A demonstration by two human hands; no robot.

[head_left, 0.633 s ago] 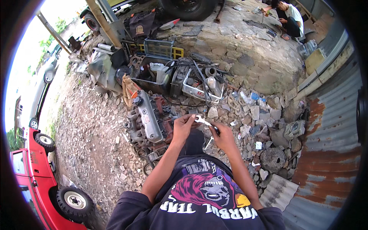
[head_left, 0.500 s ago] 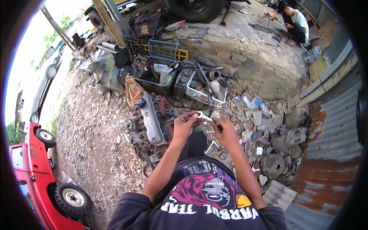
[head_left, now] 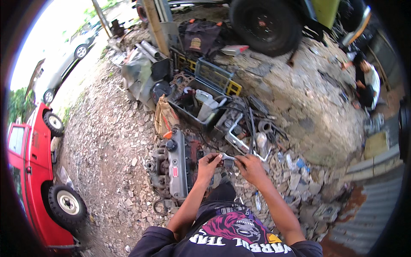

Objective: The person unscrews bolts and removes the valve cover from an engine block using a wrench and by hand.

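Between my two hands I hold a short silvery wrench, roughly level, over the ground in front of my body. My left hand pinches its left end between thumb and fingers. On the other end, the fingers of my right hand are closed. Just left of my left hand stands an engine with a grey valve cover, a black cap and a small red label. An orange piece sits by that cap.
Beyond the engine are a brown sack, a dark crate of parts and a white basket. Broken stones cover the ground. A red vehicle stands left, rusty corrugated sheets lie right, and another person squats far right.
My view has turned and lifted, so the surroundings sit differently in it. Both hands still hold the wrench, which now looks more level.
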